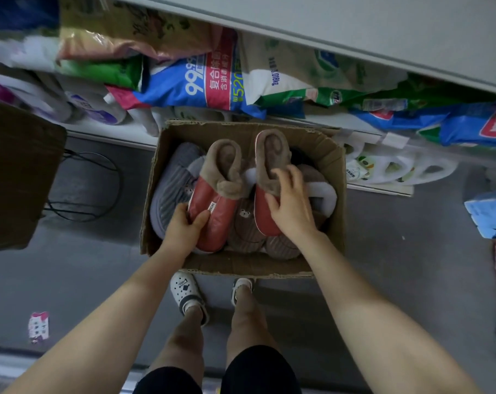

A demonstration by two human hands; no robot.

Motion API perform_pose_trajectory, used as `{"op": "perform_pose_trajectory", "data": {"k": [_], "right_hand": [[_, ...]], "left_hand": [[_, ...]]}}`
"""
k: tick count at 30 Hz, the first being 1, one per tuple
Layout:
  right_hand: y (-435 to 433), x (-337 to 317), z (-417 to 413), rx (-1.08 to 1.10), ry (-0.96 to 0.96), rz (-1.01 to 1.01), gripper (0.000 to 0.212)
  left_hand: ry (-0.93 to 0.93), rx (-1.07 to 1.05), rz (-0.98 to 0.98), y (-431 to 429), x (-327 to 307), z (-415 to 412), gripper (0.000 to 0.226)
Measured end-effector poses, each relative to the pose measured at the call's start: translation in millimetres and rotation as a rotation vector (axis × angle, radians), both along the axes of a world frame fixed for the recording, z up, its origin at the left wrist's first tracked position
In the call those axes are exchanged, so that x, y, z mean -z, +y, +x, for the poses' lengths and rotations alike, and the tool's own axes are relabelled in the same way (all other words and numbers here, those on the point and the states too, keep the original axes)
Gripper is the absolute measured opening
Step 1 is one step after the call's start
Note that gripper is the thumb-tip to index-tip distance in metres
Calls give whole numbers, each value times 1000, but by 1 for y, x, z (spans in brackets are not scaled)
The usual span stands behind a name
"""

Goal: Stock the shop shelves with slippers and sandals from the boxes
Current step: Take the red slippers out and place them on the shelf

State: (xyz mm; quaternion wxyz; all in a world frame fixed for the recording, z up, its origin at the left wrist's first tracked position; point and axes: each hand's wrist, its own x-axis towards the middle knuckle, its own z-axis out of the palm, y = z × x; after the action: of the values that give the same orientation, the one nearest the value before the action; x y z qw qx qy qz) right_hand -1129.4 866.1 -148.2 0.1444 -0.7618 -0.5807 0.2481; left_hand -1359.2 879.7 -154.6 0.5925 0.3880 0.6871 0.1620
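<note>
On the grey floor before the shelves stands a cardboard box. In it, our left hand grips the left red slipper by its toe; our right hand clasps the right red slipper.

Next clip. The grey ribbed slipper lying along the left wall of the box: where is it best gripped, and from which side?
The grey ribbed slipper lies upper side up, bare along the cardboard box wall; the left red slipper, gripped by the left hand, overlaps its right edge. So probably pinch its near rounded end from above, fingers down the wall side.
</note>
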Motion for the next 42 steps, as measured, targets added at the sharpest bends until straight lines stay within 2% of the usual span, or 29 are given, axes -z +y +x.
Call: {"op": "perform_pose_trajectory", "data": {"k": [2,4,7,9,12,15,19,25,30,35,42], "right_hand": [[-8,7,0,223,193,-61,71],[-16,17,2,344,351,-207,91],[-22,32,5,294,433,-314,111],[-18,35,7,278,463,-351,117],[-14,30,14,289,641,-345,108],[-17,24,16,353,811,-333,97],[-14,13,13,369,929,-308,74],[5,-45,10,300,872,-203,68],[28,-133,1,51,771,2,57],[52,-214,-13,-167,812,117,47],[87,-337,-40,-365,781,371,48]], "left_hand": [[-11,-8,-34,-1,10,9,30],[-21,-17,-59,-4,19,16,31],[-47,-42,-88,-7,25,22,31],[-66,-51,-90,-7,24,24,33],[-65,-53,-62,-3,20,22,36],[-50,-83,-77,5,12,17,53],[-64,-62,-68,10,-4,10,52],[-73,-91,72,7,-56,-8,54],[-73,-187,340,13,-123,-38,56],[-194,-317,557,24,-199,-57,48],[-255,-344,911,43,-303,-100,40]]}}
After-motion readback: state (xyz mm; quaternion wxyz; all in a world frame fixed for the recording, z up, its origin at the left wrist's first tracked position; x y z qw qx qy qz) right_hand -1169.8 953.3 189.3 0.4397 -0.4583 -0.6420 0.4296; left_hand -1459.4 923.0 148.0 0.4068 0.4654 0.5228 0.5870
